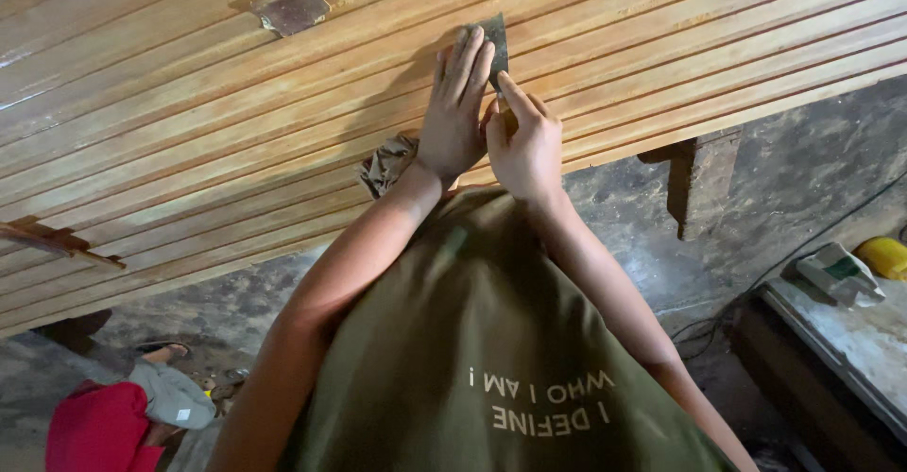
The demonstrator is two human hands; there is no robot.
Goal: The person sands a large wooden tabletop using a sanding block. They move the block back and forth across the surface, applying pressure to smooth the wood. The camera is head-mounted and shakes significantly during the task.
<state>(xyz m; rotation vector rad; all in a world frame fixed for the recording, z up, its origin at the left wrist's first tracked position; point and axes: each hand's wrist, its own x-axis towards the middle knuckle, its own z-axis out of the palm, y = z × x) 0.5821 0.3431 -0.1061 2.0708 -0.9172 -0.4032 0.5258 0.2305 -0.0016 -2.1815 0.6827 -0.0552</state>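
- Landmark: grooved wooden panel (236,122), long ribs running left to right, takes up the top of the head view.
- Far left of the panel, low: someone in a red garment (99,429) with a grey cloth; mostly cut off by the frame edge.
- On the panel, upper left: a spare square of sandpaper (293,9), lying loose.
- Just below the panel's near edge: a crumpled tan rag (385,162), partly behind the left wrist.
- Left hand (455,113): grip flat, fingers straight, pressing a dark sandpaper piece (496,47) onto a rib near the panel's mid-right.
- Right hand (522,141): grip loosely curled, index finger out, pinning the lower edge of the same piece.
- Judgement for doing it well: keep strokes along the rib, even pressure, paper folded into the groove, don't round the edges.
- Right of the panel, below: a dark wooden bracket (697,184); further right a surface (850,340) with a white-green packet (839,272) and a yellow object (886,257), cut off.
- Hidden: most of the sandpaper under the fingers; thumbs not clear; how the panel is held up is unseen.
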